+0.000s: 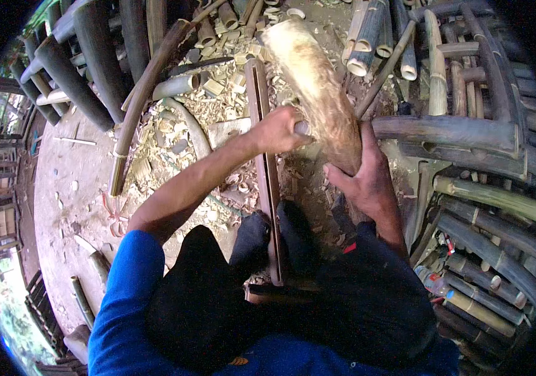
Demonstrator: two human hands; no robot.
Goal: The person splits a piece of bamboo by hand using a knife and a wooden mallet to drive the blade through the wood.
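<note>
My right hand (pixel 368 178) is closed around the lower end of a thick, curved brown wooden piece (pixel 324 88). Its broad upper end is pale and brightly lit, and its outline is smeared by motion. My left hand (pixel 283 128) is a fist just left of that piece. A pale, rounded end sticks out of the fist; what it belongs to is hidden. Below my left wrist runs a long, narrow reddish-brown beam (pixel 262 169) with a dark groove along it. It reaches from the far shavings back between my feet.
Wood shavings (pixel 149 160) and offcuts cover the ground. A long bamboo pole (pixel 143 106) slants at the left, near leaning dark bamboo trunks (pixel 102 59). Cut bamboo tubes (pixel 368 37) lie far right. Bamboo frames (pixel 449 130) stand at the right, with a plastic bottle (pixel 432 282) nearer me.
</note>
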